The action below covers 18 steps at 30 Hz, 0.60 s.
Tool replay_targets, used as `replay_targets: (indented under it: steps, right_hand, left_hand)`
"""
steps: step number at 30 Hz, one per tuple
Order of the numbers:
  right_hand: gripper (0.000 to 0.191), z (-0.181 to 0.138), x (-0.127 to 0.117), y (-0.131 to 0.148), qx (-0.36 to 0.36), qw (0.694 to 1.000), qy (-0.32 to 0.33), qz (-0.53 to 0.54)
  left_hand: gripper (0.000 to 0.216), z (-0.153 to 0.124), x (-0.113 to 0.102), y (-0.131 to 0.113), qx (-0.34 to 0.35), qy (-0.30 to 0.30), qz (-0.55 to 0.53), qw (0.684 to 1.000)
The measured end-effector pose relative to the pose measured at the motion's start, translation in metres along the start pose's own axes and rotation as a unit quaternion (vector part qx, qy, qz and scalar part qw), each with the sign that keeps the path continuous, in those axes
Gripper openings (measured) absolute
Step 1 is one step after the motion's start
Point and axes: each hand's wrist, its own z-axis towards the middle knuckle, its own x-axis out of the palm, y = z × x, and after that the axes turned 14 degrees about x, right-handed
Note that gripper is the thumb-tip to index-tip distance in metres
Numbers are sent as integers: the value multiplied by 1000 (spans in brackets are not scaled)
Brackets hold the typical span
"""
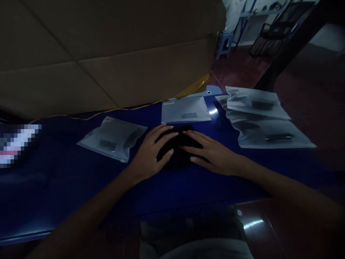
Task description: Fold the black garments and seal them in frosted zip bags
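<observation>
A black, soft-looking bundle (pixel 179 158) lies on the blue table in front of me; its kind is too dark to make out. My left hand (pixel 152 153) rests on its left side, fingers stretched and apart. From the right, my right hand (pixel 208 151) touches it, its fingers also spread. Just beyond the bundle is a frosted zip bag (pixel 175 109) lying flat. Left of my left hand sits another frosted zip bag (pixel 115 133), slightly crumpled. The underside of the bundle is hidden.
Several frosted bags with dark contents overlap in a pile (pixel 258 124) at the table's right end. A large cardboard box (pixel 121 72) stands along the back edge, with a thin yellow cable (pixel 91 118) before it. Beyond are a blue stool (pixel 224 45) and a dark chair (pixel 280 30).
</observation>
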Motion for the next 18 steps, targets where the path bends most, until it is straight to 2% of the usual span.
replay_targets:
  steps: [3, 7, 18]
  right_hand:
    - [43, 0, -4, -5, 7, 1000, -8, 25]
    - [41, 1, -7, -9, 19, 999, -11, 38]
    - [44, 2, -5, -13, -6, 1000, -23, 12]
  left_hand:
    - [40, -2, 0, 4, 57, 62, 0, 996]
    - [50, -5, 1, 11, 68, 146, -14, 987]
    - [55, -5, -1, 13, 72, 165, -14, 984]
